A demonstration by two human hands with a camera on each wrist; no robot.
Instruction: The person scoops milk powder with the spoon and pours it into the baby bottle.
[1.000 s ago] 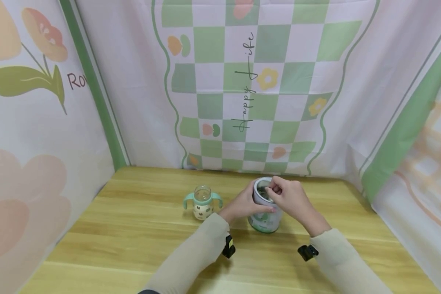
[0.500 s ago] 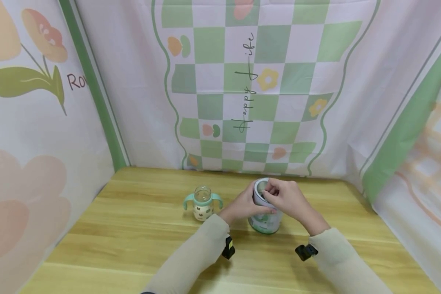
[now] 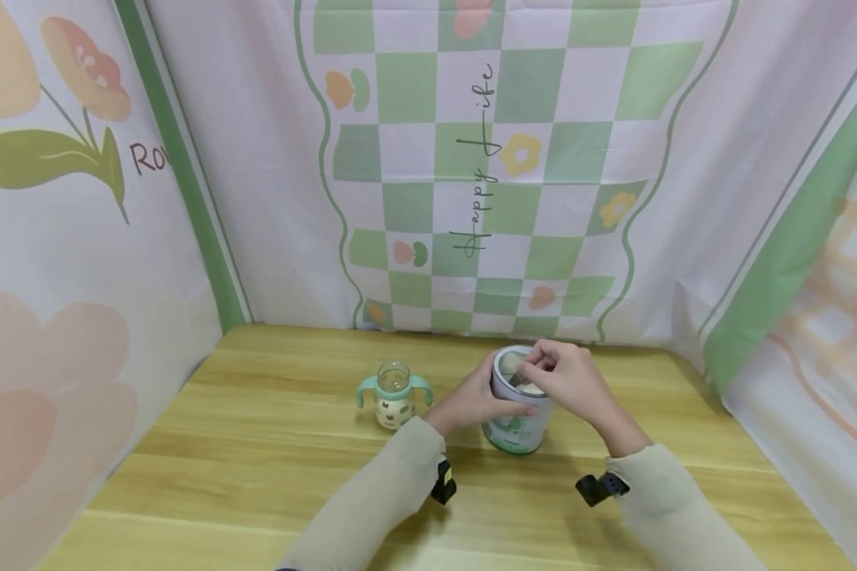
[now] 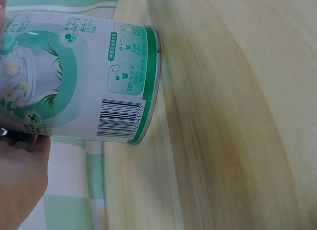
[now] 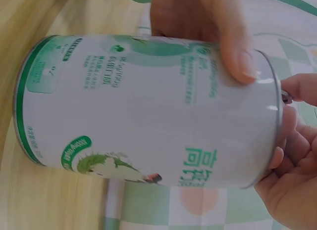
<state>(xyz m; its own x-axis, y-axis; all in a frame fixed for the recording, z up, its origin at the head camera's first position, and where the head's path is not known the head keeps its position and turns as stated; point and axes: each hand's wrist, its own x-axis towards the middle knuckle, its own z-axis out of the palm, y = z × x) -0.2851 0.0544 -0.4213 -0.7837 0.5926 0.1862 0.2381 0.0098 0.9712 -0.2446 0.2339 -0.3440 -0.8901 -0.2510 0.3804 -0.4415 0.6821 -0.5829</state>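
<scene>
A white and green milk powder tin point(image 3: 516, 428) stands on the table, its top uncovered. My left hand point(image 3: 474, 396) grips it around the upper side, thumb across the front, as the right wrist view also shows. Over the tin's mouth, my right hand point(image 3: 574, 385) pinches a spoon point(image 3: 517, 379), whose lower part is inside the tin. Only a small dark metallic end of the spoon point(image 5: 286, 97) shows between the fingers in the right wrist view. Pale powder point(image 3: 532, 388) is visible just inside the rim. The left wrist view shows the tin's barcode side point(image 4: 119, 116).
Left of the tin stands a clear baby bottle point(image 3: 394, 400) with two mint green handles and a leafy pattern. Both are on the wooden table point(image 3: 271, 412). A checkered green and white curtain point(image 3: 464, 198) hangs behind the table's far edge.
My right hand first moved slightly left into the tin's mouth, then rose a little and shifted right. Pale powder now shows by the spoon. My left hand keeps its grip; the bottle stays put.
</scene>
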